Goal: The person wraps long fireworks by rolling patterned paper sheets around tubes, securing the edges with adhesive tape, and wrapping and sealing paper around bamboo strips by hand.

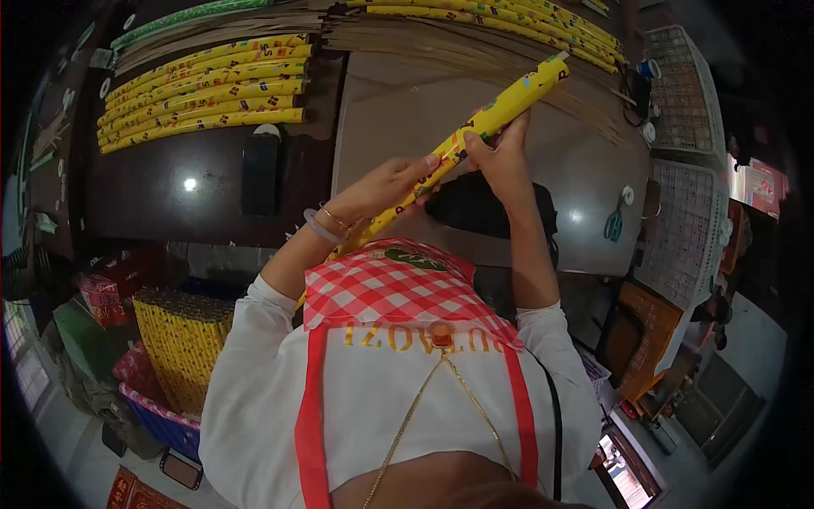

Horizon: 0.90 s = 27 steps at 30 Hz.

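Observation:
A yellow roll of patterned wrapping paper (517,95) slants from near my chest up to the right over the table. My left hand (392,187), with bangles at the wrist, is wrapped round its lower middle part. Higher up, my right hand (504,159) grips the same roll, thumb lying along it. The roll's lower end passes down beside the red checked apron (381,284) and is partly hidden. A black cloth-like item (475,204) lies on the table beneath my hands.
Several yellow rolls (212,85) lie at the back left, more at the back right. A black phone (259,172) rests on the left table. Teal scissors (614,222) lie right, beside white crates (682,212). A blue basket (161,424) with yellow rolls stands lower left.

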### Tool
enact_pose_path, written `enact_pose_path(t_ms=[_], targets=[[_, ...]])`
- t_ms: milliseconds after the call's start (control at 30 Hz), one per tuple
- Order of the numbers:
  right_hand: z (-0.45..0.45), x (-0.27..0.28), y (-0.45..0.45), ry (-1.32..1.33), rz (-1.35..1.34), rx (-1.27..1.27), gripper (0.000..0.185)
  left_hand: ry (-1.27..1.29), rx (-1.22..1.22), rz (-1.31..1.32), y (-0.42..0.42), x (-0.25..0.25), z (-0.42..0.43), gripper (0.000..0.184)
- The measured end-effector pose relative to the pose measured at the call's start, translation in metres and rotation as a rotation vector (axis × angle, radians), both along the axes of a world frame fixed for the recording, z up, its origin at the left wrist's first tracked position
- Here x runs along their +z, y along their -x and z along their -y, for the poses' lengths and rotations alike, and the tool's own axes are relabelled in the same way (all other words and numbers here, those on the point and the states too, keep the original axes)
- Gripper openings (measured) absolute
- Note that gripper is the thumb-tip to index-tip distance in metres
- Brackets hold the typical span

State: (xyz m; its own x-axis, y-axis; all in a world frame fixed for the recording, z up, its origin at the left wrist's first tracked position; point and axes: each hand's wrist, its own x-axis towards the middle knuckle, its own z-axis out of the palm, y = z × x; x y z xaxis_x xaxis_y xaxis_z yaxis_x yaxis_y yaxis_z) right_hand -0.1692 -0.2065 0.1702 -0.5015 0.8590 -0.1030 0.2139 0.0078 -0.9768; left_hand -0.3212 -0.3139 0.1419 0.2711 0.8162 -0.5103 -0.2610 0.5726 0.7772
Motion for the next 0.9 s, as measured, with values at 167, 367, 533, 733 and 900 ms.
enact_pose_path(t_ms=[167, 367, 533, 733, 900], targets=[[0.001, 0.005, -0.008, 0.117, -0.038, 0.045, 0.086, -0.083, -0.024, 0.009, -0.002, -0.006, 0.002, 0.053], [0.003, -0.004, -0.012, -0.035, -0.220, 0.143, 0.095, -0.083, 0.016, -0.009, -0.001, 0.003, 0.001, 0.053], [0.006, 0.011, -0.006, 0.122, -0.115, 0.057, 0.093, -0.085, 0.019, -0.036, -0.004, 0.006, 0.000, 0.046], [0.007, -0.003, -0.011, 0.105, -0.276, 0.155, 0.089, -0.055, 0.009, -0.070, -0.003, 0.005, 0.003, 0.048], [0.009, 0.001, -0.011, 0.154, -0.359, 0.131, 0.087, -0.045, 0.002, -0.022, -0.002, 0.017, 0.002, 0.050]])
